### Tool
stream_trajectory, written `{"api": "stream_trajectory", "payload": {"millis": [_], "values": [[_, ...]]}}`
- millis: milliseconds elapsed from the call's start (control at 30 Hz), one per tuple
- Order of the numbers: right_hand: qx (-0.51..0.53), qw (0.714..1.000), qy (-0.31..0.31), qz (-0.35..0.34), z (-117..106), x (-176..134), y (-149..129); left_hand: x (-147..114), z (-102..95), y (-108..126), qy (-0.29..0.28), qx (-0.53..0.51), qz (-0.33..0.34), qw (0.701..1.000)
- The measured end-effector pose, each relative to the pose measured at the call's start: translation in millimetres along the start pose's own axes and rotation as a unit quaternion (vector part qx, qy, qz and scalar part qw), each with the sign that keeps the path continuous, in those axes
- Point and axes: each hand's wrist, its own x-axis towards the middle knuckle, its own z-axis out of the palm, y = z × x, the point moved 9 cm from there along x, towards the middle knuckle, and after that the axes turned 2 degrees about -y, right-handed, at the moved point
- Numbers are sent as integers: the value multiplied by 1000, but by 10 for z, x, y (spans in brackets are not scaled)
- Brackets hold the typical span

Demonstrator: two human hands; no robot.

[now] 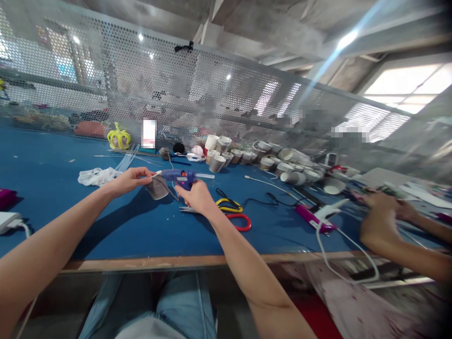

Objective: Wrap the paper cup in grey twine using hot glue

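Note:
My right hand (198, 195) is wrapped round the handle of a blue glue gun (178, 176), with a clear glue stick (205, 176) poking out of its back end. Between the fingers of my left hand (132, 180) is the rim of a small grey cup (157, 188), held tilted above the table. The gun's nozzle points left at the cup's rim; whether they touch I cannot tell. A grey cord runs down from near the cup toward my right fingers. Scissors with yellow and red handles (240, 222) lie under my right wrist.
Many small cups (217, 163) stand and lie along the back. White cloth (95, 177), a yellow crown-shaped piece (119, 138) and a lit phone (149, 133) are at the left. A purple power strip (314, 219) with white cable lies right, near a co-worker's hands (383, 207). A perforated metal screen (141, 80) rises behind.

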Motion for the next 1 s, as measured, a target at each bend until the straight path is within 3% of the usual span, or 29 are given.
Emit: {"api": "stream_trajectory", "payload": {"millis": [1000], "values": [[-22,1000,5,-8,5,3,-23,0,9,2,-4,-8,2,1000]]}}
